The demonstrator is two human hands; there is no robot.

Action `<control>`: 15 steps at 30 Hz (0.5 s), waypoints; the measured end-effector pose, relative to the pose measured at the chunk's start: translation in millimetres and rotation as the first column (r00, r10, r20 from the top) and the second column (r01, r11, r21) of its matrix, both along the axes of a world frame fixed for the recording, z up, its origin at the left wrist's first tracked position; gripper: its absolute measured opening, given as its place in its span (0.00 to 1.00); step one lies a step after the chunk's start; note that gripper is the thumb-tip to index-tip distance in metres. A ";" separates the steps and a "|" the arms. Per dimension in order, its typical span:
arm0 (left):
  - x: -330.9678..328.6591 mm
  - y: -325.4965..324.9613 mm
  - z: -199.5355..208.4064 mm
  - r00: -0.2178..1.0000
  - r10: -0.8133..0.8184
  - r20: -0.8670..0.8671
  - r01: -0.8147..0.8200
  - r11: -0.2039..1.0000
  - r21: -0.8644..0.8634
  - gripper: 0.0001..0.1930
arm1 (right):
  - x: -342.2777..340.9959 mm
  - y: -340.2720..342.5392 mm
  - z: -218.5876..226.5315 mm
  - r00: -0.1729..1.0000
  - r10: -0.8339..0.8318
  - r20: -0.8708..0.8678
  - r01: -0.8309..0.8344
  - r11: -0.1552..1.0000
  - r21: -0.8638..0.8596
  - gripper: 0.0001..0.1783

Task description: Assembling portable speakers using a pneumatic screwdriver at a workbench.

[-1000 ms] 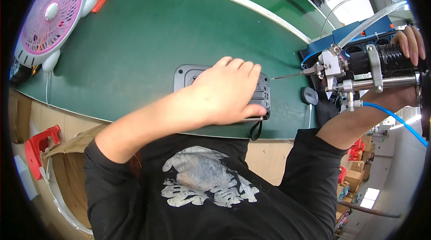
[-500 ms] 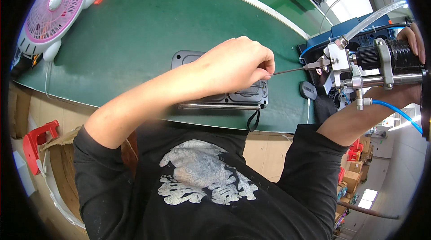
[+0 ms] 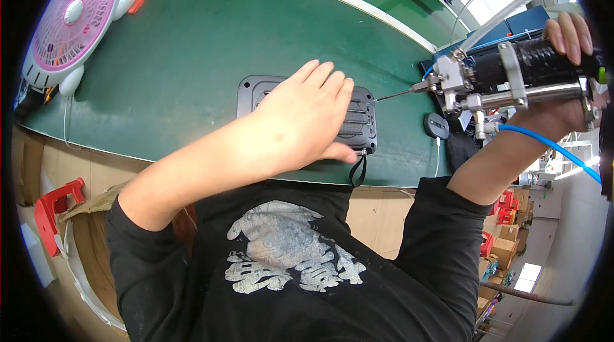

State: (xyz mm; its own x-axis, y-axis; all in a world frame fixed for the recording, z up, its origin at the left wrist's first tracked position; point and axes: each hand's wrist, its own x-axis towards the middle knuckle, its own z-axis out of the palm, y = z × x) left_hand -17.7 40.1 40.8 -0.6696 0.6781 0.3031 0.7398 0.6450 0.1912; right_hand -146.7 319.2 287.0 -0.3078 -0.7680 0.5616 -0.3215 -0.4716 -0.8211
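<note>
Driver (image 3: 492, 73) shifted toward device (image 3: 361, 118); shirt (image 3: 390, 291) bears pale lettering (image 3: 247, 273).

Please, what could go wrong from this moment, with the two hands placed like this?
1. The thin bit points toward the right edge of the gray portable device; if it slips, it might scratch the casing.
2. The left hand lies spread over the device, close to that bit, so a sideways slip could hurt the fingers.
3. The blue hose passes close by the right forearm and might snag or tug.
</note>
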 end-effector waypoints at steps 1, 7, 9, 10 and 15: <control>1.1 -0.7 -2.3 0.999 -0.008 0.035 0.008 1.000 0.001 0.46 | 0.7 -0.1 -3.0 1.000 -0.008 0.006 0.008 1.000 -0.002 0.39; -0.5 -1.2 -8.6 0.996 -0.026 0.085 0.017 0.995 0.103 0.47 | 8.2 -8.5 -12.4 0.998 -0.064 0.018 0.064 0.998 -0.011 0.37; 0.3 -0.9 -9.3 0.996 -0.024 0.091 0.012 0.992 0.128 0.46 | 8.7 -9.6 -12.2 0.997 -0.075 0.021 0.075 0.997 -0.013 0.37; 0.6 -0.6 -9.8 0.995 -0.022 0.096 0.009 0.991 0.137 0.46 | 8.2 -9.9 -11.8 0.996 -0.081 0.020 0.082 0.997 -0.014 0.36; 1.6 0.0 -12.2 0.996 -0.013 0.092 -0.002 0.987 0.158 0.47 | 11.6 -16.4 -14.2 0.993 -0.110 0.037 0.110 0.994 -0.003 0.35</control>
State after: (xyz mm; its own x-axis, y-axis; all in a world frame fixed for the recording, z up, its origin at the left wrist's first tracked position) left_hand -16.1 40.0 28.6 -0.6959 0.6306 0.3436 0.7178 0.5969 0.3583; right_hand -135.0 302.7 272.8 -0.4108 -0.7254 0.5523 -0.3417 -0.4391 -0.8309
